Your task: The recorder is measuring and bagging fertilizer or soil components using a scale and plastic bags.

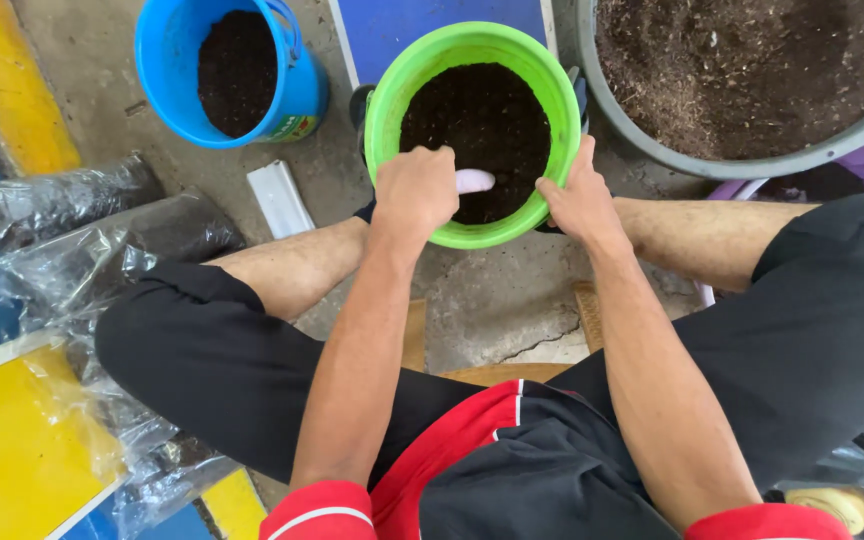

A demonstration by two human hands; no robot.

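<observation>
A green bucket (472,45) filled with dark soil stands on the concrete between my feet. My left hand (414,188) is closed around a white handle (476,181) that pokes into the soil near the bucket's front rim. The rest of that tool is hidden by my fist and the soil. My right hand (578,199) grips the bucket's right front rim, thumb on the inside edge.
A blue bucket (297,95) of soil stands at the upper left. A large grey tub (652,150) of coarse soil sits at the upper right. Clear plastic bags of soil (102,250) lie to the left. A white flat piece (280,198) lies on the concrete.
</observation>
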